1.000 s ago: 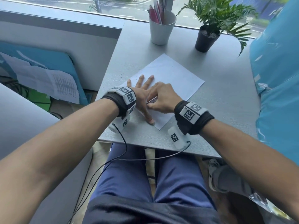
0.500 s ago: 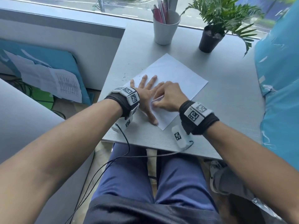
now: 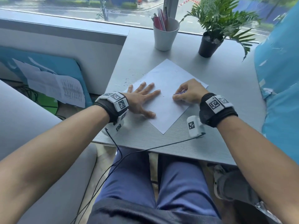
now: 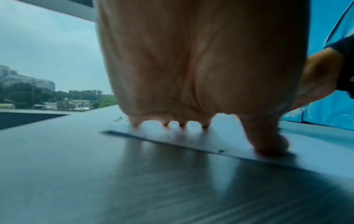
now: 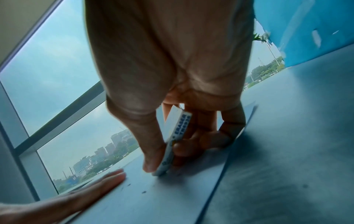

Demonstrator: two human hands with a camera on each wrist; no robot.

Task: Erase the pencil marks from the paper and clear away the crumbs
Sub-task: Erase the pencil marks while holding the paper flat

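Observation:
A white sheet of paper (image 3: 168,78) lies slanted on the grey table (image 3: 226,120). My left hand (image 3: 142,99) lies flat with spread fingers on the sheet's left corner, pressing it down; the left wrist view shows the left hand (image 4: 201,75) and its thumb on the paper (image 4: 191,141). My right hand (image 3: 187,94) pinches a white eraser (image 3: 180,92) in a printed sleeve between thumb and fingers, its end touching the sheet near the right edge. The eraser (image 5: 176,136) is tilted in the right hand (image 5: 172,75). Dark crumbs (image 3: 129,78) speckle the table left of the sheet, and a few crumbs (image 5: 143,192) lie on the paper.
A white cup (image 3: 165,37) with pens stands at the back by the window, a potted plant (image 3: 210,42) in a black pot to its right. A blue plastic-covered object (image 3: 279,78) borders the table's right side. The table's near edge (image 3: 161,151) runs above my lap.
My right hand with the eraser has moved to the right, away from my left hand, across the paper. The left hand stays flat on the sheet. The head view has shifted slightly.

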